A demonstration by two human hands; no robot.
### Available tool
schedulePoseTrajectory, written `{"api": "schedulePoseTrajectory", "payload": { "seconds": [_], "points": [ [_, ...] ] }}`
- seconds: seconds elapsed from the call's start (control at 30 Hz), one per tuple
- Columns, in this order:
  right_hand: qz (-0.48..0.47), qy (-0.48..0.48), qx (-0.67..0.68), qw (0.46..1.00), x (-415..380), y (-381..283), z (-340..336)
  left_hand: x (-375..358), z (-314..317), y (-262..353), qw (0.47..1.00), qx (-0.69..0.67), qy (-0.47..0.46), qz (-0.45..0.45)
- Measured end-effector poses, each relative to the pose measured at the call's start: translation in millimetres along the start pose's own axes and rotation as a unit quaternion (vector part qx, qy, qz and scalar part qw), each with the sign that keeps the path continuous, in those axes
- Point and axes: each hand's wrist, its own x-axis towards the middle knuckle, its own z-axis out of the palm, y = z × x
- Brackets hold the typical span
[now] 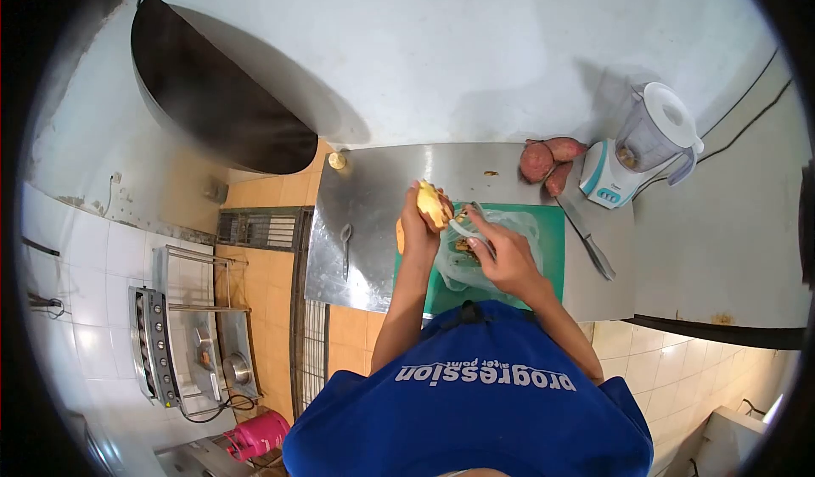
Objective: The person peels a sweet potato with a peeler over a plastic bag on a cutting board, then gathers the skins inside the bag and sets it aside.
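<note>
My left hand (pixel 418 227) is wrapped round a partly peeled yellow-orange sweet potato (pixel 433 205), held above the left edge of a green cutting board (pixel 551 241). Close to its right side, my right hand (pixel 508 260) grips a white peeler (pixel 466 229), with the tool's head near the sweet potato. Below both hands a clear plastic bag (pixel 518 221) lies on the board with brown peelings (pixel 465 246) in it. Part of another orange piece (pixel 400 236) shows behind my left wrist.
Unpeeled sweet potatoes (pixel 536 162) sit at the back right beside a knife (pixel 597 255) and a blender (pixel 632 150). A spoon (pixel 346 250) lies at the left of the metal table (pixel 373 171). A stove (pixel 154 345) and pink gas cylinder (pixel 257 435) stand further left.
</note>
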Motion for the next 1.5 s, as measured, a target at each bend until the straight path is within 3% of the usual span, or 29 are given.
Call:
{"api": "schedulePoseTrajectory", "payload": {
  "seconds": [0.1, 0.2, 0.27, 0.3, 0.37, 0.4, 0.47, 0.5, 0.57, 0.67, 0.77, 0.87, 1.0, 1.07, 1.1, 1.17, 1.33, 1.5],
  "points": [
    [-0.029, -0.007, -0.041, 0.999, -0.4, 2.5, 8.7, -6.3, -6.2, -26.1, 0.997, 0.048, 0.058, -0.007],
    [-0.038, 0.016, -0.066, 0.997, -7.4, 12.4, 15.0, 0.8, -27.3, -32.7, 0.996, 0.09, 0.027, 0.007],
    [-0.015, -0.05, -0.104, 0.993, -14.3, 16.6, 13.3, 2.0, -30.5, -34.2, 0.998, 0.06, 0.032, 0.005],
    [-0.011, -0.049, -0.105, 0.993, -18.3, 20.6, 13.9, 8.0, -34.8, -33.8, 1.0, -0.008, 0.024, -0.009],
    [0.021, -0.133, -0.144, 0.98, -26.8, 30.7, 21.4, 22.4, -48.7, -22.7, 0.99, -0.13, -0.019, -0.059],
    [0.023, -0.13, -0.141, 0.981, -31.6, 37.3, 26.1, 22.0, -47.9, -16.5, 0.99, -0.127, -0.02, -0.061],
    [-0.015, -0.09, -0.095, 0.991, -33.8, 48.7, 30.7, 17.1, -29.7, -1.5, 0.999, -0.01, -0.024, 0.034],
    [-0.015, -0.091, -0.095, 0.991, -29.7, 45.0, 27.8, 6.7, -13.2, 5.6, 0.999, -0.024, 0.012, 0.032],
    [-0.044, -0.004, -0.057, 0.997, -13.8, 28.4, 17.1, 5.5, -12.7, 4.0, 1.0, -0.013, 0.012, 0.024],
    [-0.014, 0.006, -0.001, 1.0, -1.1, 10.3, 9.4, -0.7, -12.5, -8.5, 1.0, 0.009, -0.008, 0.012],
    [-0.03, -0.005, -0.036, 0.999, 0.2, 16.2, 17.7, -8.1, -1.2, -26.3, 0.996, 0.074, 0.036, 0.016],
    [0.019, -0.029, -0.062, 0.997, -8.1, 9.3, 8.0, -1.3, -9.6, -33.4, 0.999, 0.023, 0.042, -0.007],
    [0.011, -0.1, -0.104, 0.99, -32.8, 43.3, 28.0, 5.1, -8.6, -11.2, 0.992, -0.099, 0.048, -0.057],
    [-0.003, -0.113, -0.114, 0.987, -33.2, 48.1, 29.6, 26.1, -22.2, -3.0, 0.994, -0.097, -0.054, -0.023],
    [-0.008, -0.116, -0.115, 0.987, -27.6, 46.2, 28.3, 14.0, -1.0, 3.6, 0.999, -0.039, -0.005, 0.032],
    [-0.048, 0.0, -0.054, 0.997, -15.1, 37.7, 22.4, 8.0, -0.1, 5.7, 0.999, 0.005, -0.012, 0.047],
    [-0.034, 0.002, -0.026, 0.999, 2.1, 4.5, 8.8, -3.5, -0.6, -11.4, 0.99, 0.126, 0.019, 0.061],
    [-0.047, 0.005, -0.058, 0.997, -4.9, 17.2, 19.2, -5.6, -1.5, -22.6, 0.988, 0.132, 0.032, 0.066]
  ]
}}
